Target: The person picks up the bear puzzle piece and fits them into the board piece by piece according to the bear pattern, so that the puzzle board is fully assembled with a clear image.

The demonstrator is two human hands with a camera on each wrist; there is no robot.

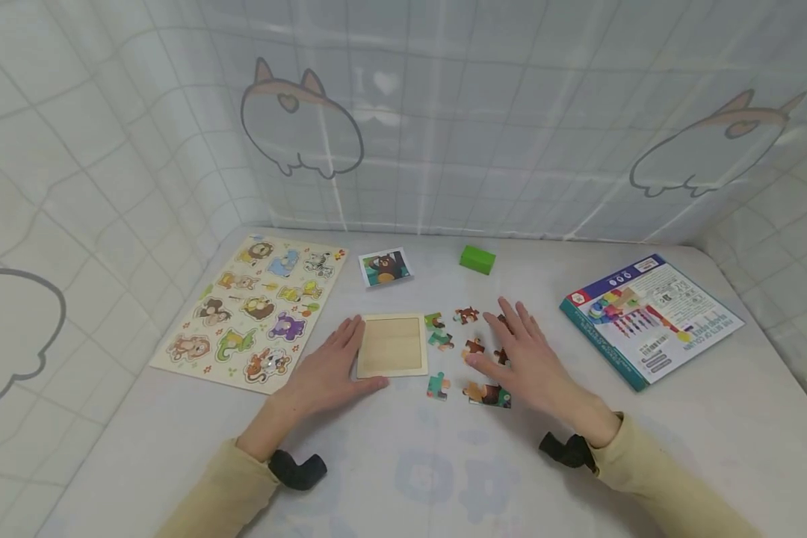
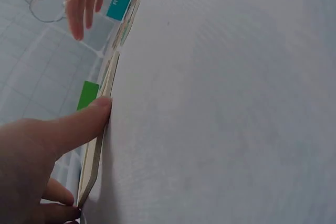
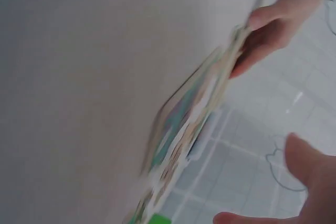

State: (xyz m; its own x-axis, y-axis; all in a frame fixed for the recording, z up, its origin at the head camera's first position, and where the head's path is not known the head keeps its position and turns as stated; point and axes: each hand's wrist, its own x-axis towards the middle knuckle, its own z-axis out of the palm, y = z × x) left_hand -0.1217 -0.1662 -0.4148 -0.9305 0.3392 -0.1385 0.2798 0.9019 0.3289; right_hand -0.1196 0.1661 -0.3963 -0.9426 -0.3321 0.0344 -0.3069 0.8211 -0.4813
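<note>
My left hand [image 1: 329, 373] rests at a square wooden puzzle tray [image 1: 393, 376]. Its straight fingers lie along the left side, while the thumb touches the near edge; the thumb also meets the tray's rim in the left wrist view. Inside the tray only bare wood shows. To its right, several bear jigsaw pieces [image 1: 474, 348] lie loose, some partly hidden under my right hand [image 1: 527, 362]. That hand hovers above them, fingers spread and nothing held. Near it lie a brown-and-green piece [image 1: 494, 395] and a teal piece [image 1: 437, 385].
An animal puzzle board [image 1: 242, 357] lies on the left. Behind the tray are a bear picture card [image 1: 385, 267] and a green block [image 1: 477, 259]. A boxed bead set [image 1: 655, 321] lies on the right. A patterned curtain [image 1: 444, 112] rises behind the table.
</note>
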